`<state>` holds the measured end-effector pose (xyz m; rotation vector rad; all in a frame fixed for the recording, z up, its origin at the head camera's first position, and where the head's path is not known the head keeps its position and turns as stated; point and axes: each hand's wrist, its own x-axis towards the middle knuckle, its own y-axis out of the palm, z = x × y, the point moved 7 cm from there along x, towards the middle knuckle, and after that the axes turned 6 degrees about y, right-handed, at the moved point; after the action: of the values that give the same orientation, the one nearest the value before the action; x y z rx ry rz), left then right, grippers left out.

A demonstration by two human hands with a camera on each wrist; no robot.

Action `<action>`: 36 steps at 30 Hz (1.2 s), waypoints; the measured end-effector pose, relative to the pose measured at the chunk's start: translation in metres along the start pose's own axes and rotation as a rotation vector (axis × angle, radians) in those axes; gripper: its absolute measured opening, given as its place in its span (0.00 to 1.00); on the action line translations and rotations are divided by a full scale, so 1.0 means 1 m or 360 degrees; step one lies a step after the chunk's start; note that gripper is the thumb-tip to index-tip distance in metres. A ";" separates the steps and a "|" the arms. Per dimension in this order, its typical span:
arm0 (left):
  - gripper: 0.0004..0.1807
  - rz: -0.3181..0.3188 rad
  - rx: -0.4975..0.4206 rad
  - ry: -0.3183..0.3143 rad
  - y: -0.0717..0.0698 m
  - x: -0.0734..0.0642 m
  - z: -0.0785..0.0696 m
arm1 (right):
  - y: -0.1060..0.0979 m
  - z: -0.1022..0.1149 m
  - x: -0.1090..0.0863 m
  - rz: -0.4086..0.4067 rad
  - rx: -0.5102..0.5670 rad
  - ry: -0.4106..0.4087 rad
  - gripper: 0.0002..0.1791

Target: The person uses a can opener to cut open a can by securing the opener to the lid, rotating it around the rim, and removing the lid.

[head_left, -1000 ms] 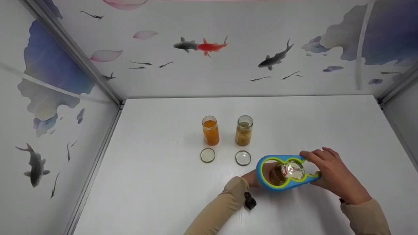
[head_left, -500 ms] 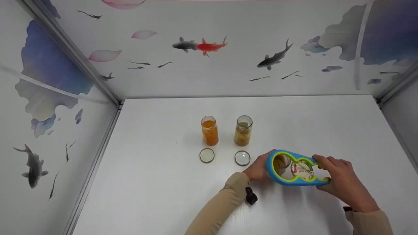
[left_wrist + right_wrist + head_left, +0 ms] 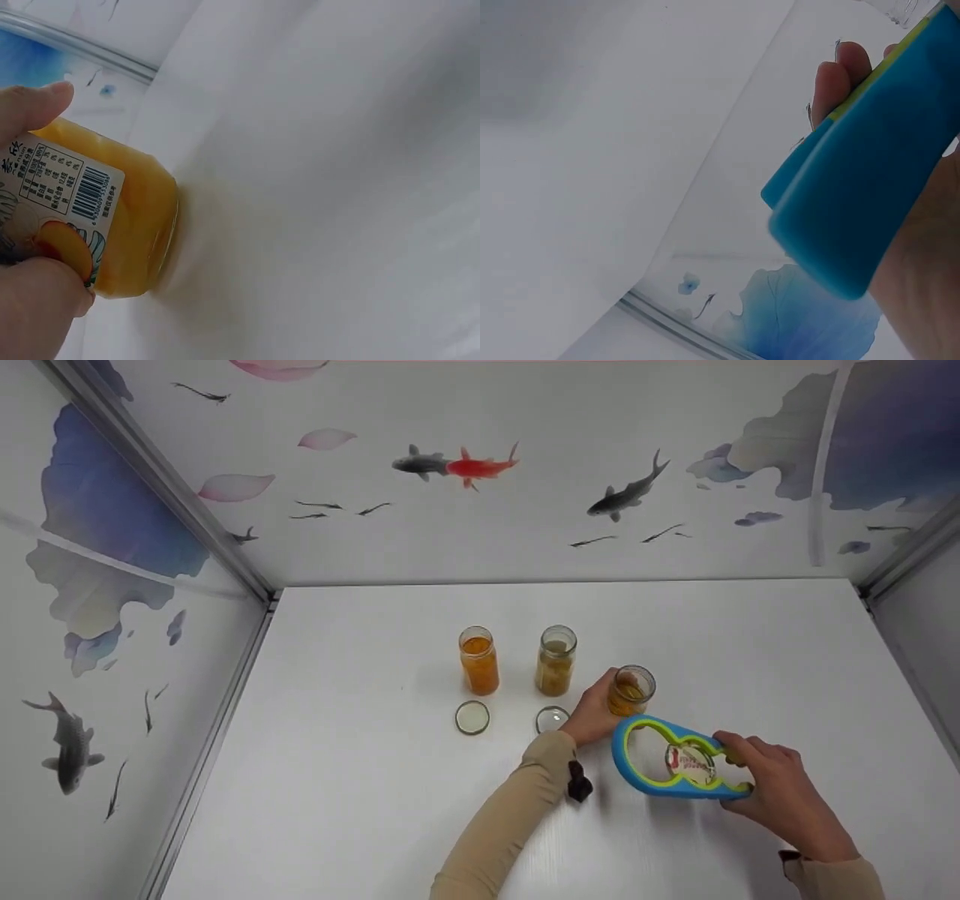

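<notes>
In the head view my left hand [image 3: 592, 714] grips an open glass jar [image 3: 631, 690] with yellow-amber contents, right of two other jars. The left wrist view shows the jar [image 3: 141, 217] tilted, its peach label between my thumb and fingers, its base close over the white table. My right hand [image 3: 784, 791] holds a blue and lime-green jar opener [image 3: 679, 793] by its handle ends. A printed round lid [image 3: 691, 763] sits within the opener's middle opening, off the jar. Up close in the right wrist view are the opener's thick blue handles [image 3: 862, 172].
An orange-filled open jar [image 3: 479, 667] and a pale yellow open jar [image 3: 555, 671] stand behind. One lid [image 3: 472, 718] lies before the first, another lid [image 3: 552, 719] before the second, close by my left wrist. Painted walls border the white table [image 3: 360, 780].
The jar has come away from the lid in the opener. My left hand has carried it up and back toward the other jars, while my right hand keeps the opener and lid.
</notes>
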<state>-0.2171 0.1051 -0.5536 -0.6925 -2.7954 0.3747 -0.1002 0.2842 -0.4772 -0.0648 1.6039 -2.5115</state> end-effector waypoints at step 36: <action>0.36 -0.0023 0.0207 -0.0307 -0.003 0.042 0.008 | 0.013 -0.008 -0.007 0.0024 0.0009 0.0058 0.45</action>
<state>-0.2569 0.1212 -0.5532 -0.6376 -2.9199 0.6461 -0.0933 0.2870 -0.4920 -0.0065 1.6048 -2.5198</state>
